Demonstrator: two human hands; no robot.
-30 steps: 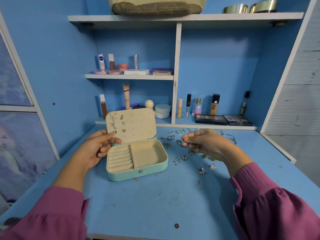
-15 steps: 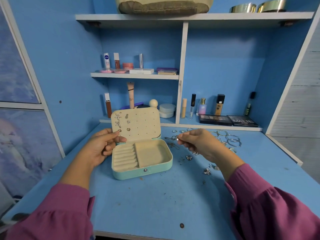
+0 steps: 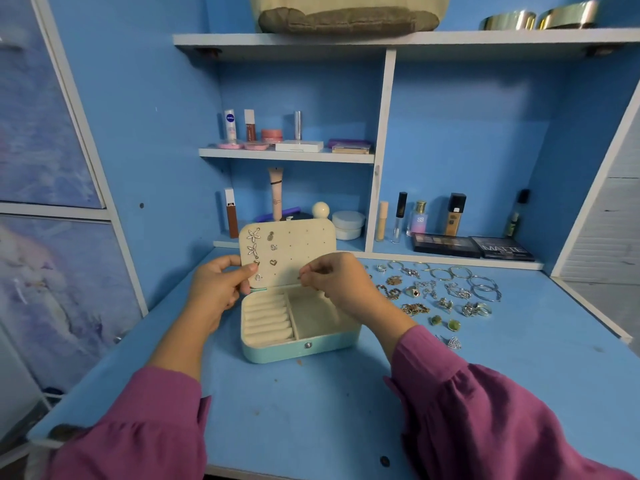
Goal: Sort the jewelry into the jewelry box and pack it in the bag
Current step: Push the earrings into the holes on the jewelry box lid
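Observation:
A mint-green jewelry box (image 3: 301,348) stands open on the blue desk, cream inside, with ring rolls at left and an open compartment at right. Its upright lid (image 3: 294,244) carries several earrings along its left side. My left hand (image 3: 218,289) grips the lid's left edge, thumb on the front. My right hand (image 3: 339,282) is in front of the lid's lower right and pinches a small piece of jewelry, mostly hidden by the fingertips. Loose rings, earrings, chains and bangles (image 3: 443,292) lie scattered to the right of the box. A beige bag (image 3: 346,15) sits on the top shelf.
Cosmetics fill the shelves behind: tubes and bottles (image 3: 277,192), a white jar (image 3: 348,223), two dark palettes (image 3: 474,245). Gold tins (image 3: 540,19) sit at top right. A white upright (image 3: 381,150) divides the shelf unit. The desk's front edge (image 3: 311,472) is close to me.
My right hand has moved left from the scattered jewelry to the box lid, carrying a small piece. The left hand has kept hold of the lid's edge.

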